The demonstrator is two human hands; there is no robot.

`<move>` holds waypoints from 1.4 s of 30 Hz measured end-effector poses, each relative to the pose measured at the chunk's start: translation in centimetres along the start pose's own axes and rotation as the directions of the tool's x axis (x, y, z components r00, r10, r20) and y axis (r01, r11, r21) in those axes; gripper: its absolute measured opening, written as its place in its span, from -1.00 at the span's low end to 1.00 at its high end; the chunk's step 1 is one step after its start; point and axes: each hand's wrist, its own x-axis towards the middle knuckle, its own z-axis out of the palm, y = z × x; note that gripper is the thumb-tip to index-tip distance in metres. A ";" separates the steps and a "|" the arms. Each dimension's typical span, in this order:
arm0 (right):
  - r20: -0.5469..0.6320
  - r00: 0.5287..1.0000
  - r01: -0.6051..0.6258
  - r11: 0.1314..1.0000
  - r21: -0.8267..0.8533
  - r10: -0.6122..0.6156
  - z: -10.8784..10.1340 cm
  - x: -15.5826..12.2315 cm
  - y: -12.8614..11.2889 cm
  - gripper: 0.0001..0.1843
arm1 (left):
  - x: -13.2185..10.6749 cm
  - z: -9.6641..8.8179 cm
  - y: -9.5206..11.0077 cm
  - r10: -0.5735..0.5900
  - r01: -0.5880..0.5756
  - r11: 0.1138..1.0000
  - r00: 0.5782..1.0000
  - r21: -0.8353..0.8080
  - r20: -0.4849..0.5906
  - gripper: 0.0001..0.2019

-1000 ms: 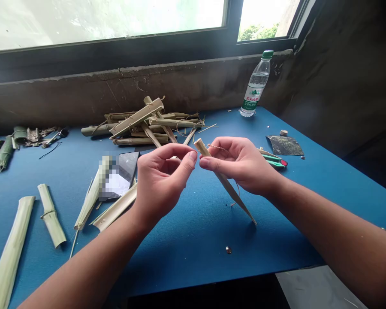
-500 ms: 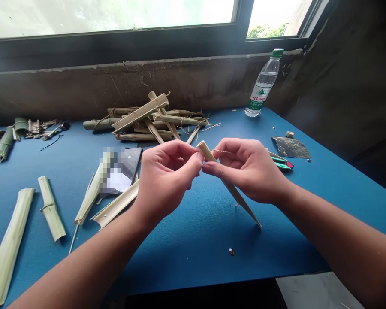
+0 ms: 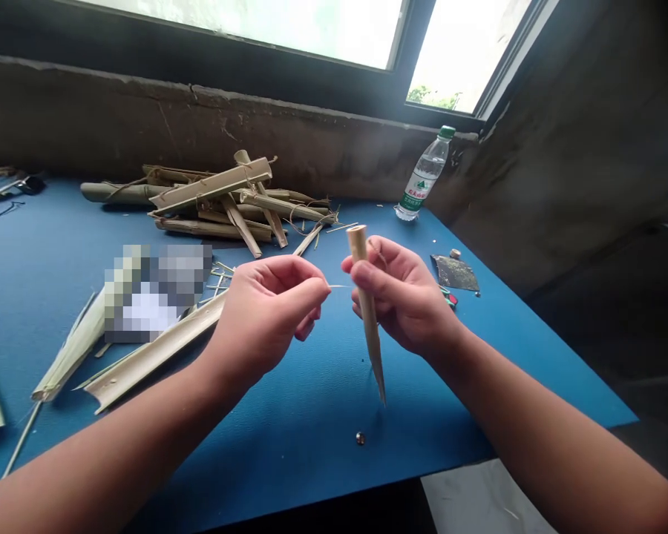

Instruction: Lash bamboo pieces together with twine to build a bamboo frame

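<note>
Left hand point(image 3: 264, 315): I am pinching a thin fibre point(image 3: 338, 286) between closed fingertips.
Right hand point(image 3: 404, 297): I am gripping a tapered bamboo spike point(image 3: 372, 345) point-down, fingers wrapped around it, above the blue table point(image 3: 312, 452).
Beyond: split bamboo pieces point(image 3: 211, 196) are lying piled.

A pile of bamboo sticks point(image 3: 211, 200) lies at the back of the table point(image 3: 289, 460), under the window point(image 3: 462, 67). A water bottle point(image 3: 424, 174) stands to its right. A long bamboo strip point(image 3: 150, 352) lies in front of the pile.
</note>
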 end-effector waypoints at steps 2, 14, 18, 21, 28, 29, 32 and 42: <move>-0.027 0.999 -0.027 0.998 0.053 0.029 0.0 0.0 -0.5 -0.63 | 0.1 -0.1 0.1 0.005 -0.005 1.000 1.000 0.008 0.005 -0.90; 0.071 0.982 -0.179 0.979 0.101 0.173 -0.4 0.1 -0.7 -0.70 | 2.7 -3.5 -0.2 0.049 -0.201 0.305 0.979 0.931 0.196 -0.67; 0.137 0.975 -0.191 0.975 0.115 0.174 -0.4 0.0 -0.1 -0.66 | 1.9 -2.9 0.4 0.198 -0.258 0.615 0.965 0.745 0.171 -0.86; 0.183 0.968 -0.196 0.975 0.107 0.174 -0.5 -0.1 0.2 -0.67 | 0.6 -1.8 1.1 0.227 -0.241 0.877 0.970 0.415 0.084 -0.83; 0.170 0.968 -0.190 0.981 0.031 0.182 -0.4 -0.3 0.1 -0.69 | -1.1 -0.5 1.7 0.302 -0.302 0.910 0.952 0.283 0.045 -0.92; 0.163 0.971 -0.183 0.983 0.020 0.178 -0.3 -0.4 0.0 -0.69 | -1.2 -0.5 1.7 0.321 -0.316 0.898 0.946 0.308 0.034 -0.93; 0.109 0.979 -0.167 0.985 -0.038 0.170 0.0 -0.4 -0.2 -0.68 | -1.2 -0.4 1.6 0.371 -0.336 0.861 0.928 0.381 -0.019 -0.91; -0.049 0.994 -0.106 0.986 -0.130 0.101 0.8 -0.2 -0.2 -0.60 | -1.1 -0.2 1.6 0.436 -0.342 0.774 0.898 0.533 -0.057 -0.93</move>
